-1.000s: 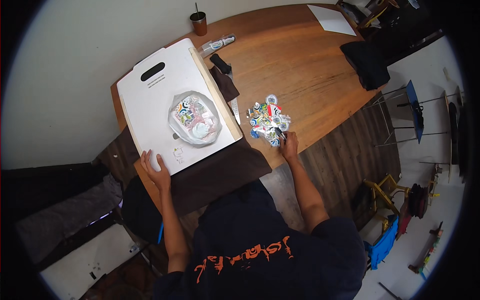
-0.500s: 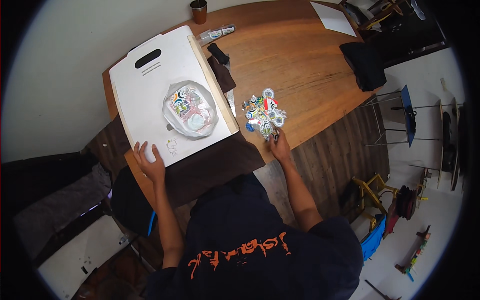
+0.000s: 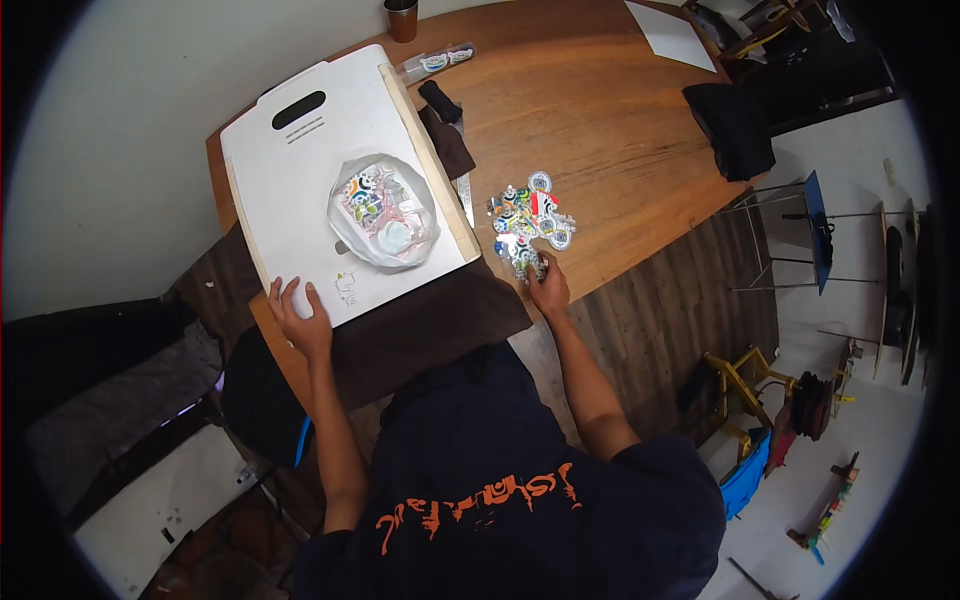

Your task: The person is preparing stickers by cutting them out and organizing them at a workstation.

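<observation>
A loose pile of colourful cut-out stickers (image 3: 525, 222) lies on the wooden table to the right of a white board. At the pile's near edge is my right hand (image 3: 549, 287), its fingers bent and closed on some of the stickers; which ones cannot be made out. My left hand (image 3: 304, 324) rests with fingers spread on the near left corner of the white board (image 3: 270, 190). An open translucent plastic bag (image 3: 428, 240) sits on the board, holding more stickers and a pale round piece. Neither hand touches the bag.
The wooden table (image 3: 600, 110) carries a brown cup (image 3: 401, 20), a clear packet with stickers (image 3: 437, 64), a metal ruler (image 3: 465, 200), a dark cloth (image 3: 448, 145), a white sheet (image 3: 668, 35) and a black bundle (image 3: 728, 130). A blue-topped stand (image 3: 815, 235) is at right.
My right hand has moved slightly left and down along the pile's near edge, and the stickers there have shifted. My left hand stays on the board. The view has tilted a little.
</observation>
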`<state>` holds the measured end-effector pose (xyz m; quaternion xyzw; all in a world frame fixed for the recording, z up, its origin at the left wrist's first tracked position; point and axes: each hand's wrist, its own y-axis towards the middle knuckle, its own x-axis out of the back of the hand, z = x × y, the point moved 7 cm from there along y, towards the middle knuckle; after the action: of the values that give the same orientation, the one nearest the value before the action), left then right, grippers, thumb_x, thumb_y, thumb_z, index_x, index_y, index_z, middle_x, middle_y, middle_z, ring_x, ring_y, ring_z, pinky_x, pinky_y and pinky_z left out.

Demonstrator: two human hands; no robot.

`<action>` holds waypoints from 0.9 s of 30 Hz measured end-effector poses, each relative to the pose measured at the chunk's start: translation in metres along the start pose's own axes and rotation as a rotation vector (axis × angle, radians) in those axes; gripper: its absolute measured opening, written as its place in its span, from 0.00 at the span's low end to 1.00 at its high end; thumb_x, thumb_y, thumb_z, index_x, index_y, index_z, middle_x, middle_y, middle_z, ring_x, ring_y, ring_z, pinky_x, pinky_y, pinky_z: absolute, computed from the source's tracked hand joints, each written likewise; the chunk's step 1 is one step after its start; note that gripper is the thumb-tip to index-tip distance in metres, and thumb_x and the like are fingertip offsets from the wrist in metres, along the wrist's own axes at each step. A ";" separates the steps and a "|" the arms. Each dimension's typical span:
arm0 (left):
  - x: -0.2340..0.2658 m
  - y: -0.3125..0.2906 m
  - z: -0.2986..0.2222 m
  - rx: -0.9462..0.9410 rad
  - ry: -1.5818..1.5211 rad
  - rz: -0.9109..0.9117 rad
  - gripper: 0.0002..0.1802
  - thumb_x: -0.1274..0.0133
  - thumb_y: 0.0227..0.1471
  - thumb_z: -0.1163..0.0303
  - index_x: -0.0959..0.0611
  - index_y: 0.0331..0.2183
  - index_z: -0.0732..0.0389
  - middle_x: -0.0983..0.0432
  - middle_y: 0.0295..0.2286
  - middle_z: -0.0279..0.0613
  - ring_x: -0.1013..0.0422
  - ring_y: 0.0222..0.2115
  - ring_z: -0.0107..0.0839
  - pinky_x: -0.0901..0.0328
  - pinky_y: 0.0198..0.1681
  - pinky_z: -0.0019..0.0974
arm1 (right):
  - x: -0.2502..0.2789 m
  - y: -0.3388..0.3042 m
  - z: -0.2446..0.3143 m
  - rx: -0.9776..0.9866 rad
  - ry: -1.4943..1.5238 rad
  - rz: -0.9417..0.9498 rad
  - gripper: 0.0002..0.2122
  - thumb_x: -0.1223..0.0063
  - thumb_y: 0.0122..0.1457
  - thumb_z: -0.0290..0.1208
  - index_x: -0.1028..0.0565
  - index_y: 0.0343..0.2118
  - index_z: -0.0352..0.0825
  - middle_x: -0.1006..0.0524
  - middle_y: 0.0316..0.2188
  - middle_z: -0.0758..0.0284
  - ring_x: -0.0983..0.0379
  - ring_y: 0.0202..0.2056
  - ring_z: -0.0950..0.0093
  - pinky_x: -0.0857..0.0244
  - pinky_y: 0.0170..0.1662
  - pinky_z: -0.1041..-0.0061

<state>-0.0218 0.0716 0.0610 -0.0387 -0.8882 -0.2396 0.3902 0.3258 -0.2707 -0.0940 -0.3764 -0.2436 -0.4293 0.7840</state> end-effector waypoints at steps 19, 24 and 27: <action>0.000 0.002 -0.006 0.007 0.019 0.006 0.11 0.41 0.53 0.69 0.18 0.40 0.62 0.31 0.52 0.48 0.34 0.55 0.51 0.38 0.56 0.50 | -0.003 -0.011 0.029 0.281 -0.145 -0.017 0.21 0.39 0.56 0.45 0.25 0.50 0.42 0.19 0.42 0.57 0.21 0.42 0.58 0.28 0.43 0.61; 0.001 0.001 -0.003 0.021 -0.008 0.003 0.11 0.41 0.54 0.69 0.18 0.40 0.61 0.31 0.52 0.48 0.35 0.55 0.51 0.39 0.57 0.49 | 0.003 0.001 0.043 0.136 -0.100 -0.055 0.23 0.40 0.55 0.50 0.25 0.50 0.42 0.18 0.37 0.57 0.21 0.40 0.58 0.28 0.41 0.61; 0.000 0.003 -0.006 0.013 -0.003 0.007 0.11 0.41 0.54 0.69 0.18 0.40 0.61 0.32 0.52 0.48 0.35 0.56 0.50 0.39 0.57 0.49 | 0.006 0.014 0.042 0.039 -0.021 -0.122 0.20 0.42 0.57 0.51 0.21 0.45 0.41 0.18 0.36 0.56 0.21 0.39 0.56 0.29 0.42 0.60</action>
<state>-0.0171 0.0714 0.0653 -0.0398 -0.8903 -0.2321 0.3898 0.3382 -0.2357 -0.0695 -0.3502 -0.2826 -0.4674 0.7609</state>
